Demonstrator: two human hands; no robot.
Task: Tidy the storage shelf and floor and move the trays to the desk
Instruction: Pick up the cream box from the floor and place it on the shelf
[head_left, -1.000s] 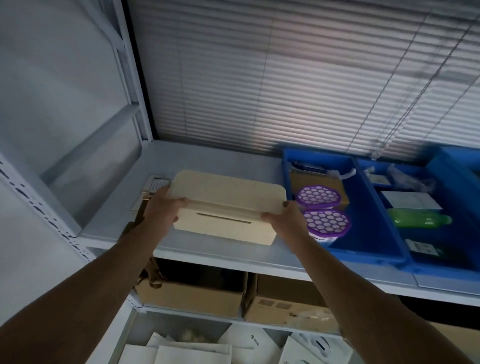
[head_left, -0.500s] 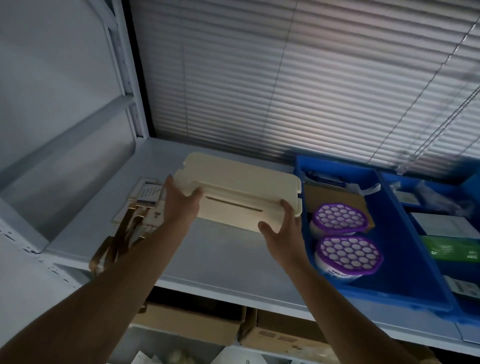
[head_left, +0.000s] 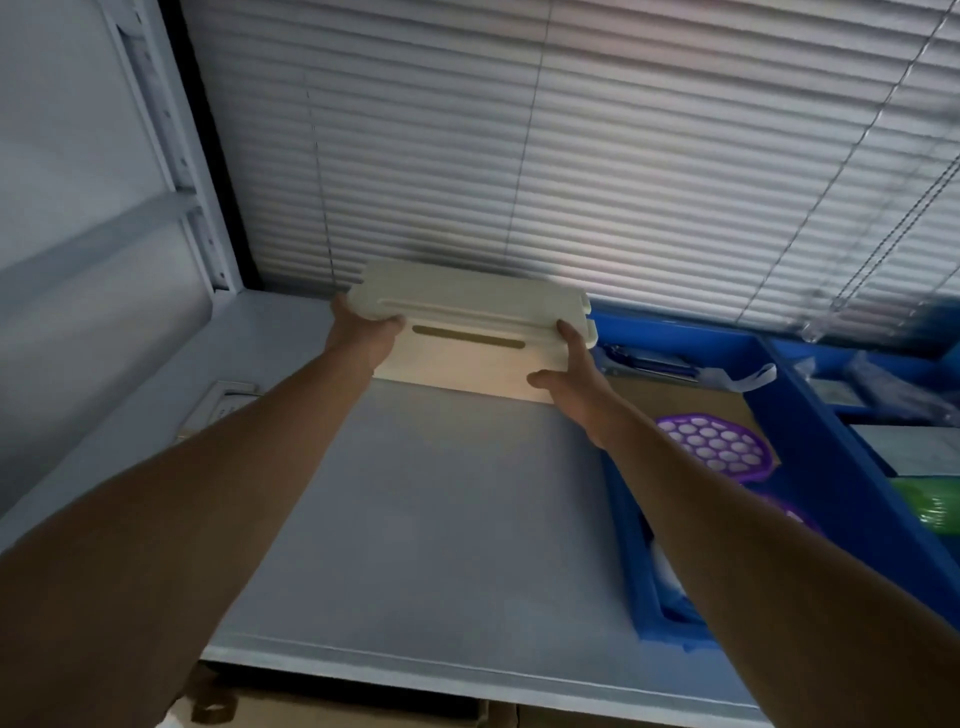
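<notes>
A cream plastic box (head_left: 470, 332) with a lid and a slot handle in its front sits at the back of the grey metal shelf (head_left: 441, 519), close to the window blinds. My left hand (head_left: 358, 332) grips its left end under the lid rim. My right hand (head_left: 569, 369) holds its right end, thumb on the front face. Both arms reach far forward across the shelf. To the right stands a blue tray (head_left: 639, 587), and a second blue tray (head_left: 831, 447) lies beyond it.
Purple honeycomb-lidded tubs (head_left: 714, 447) and a brown card sit in the near tray; a green packet (head_left: 930, 504) and papers lie in the far one. A white card stack (head_left: 223, 405) lies on the shelf's left. Cardboard boxes (head_left: 363, 714) show below the shelf edge.
Both hands have pushed the cream box from the shelf's front edge back toward the blinds. The view has moved closer over the shelf.
</notes>
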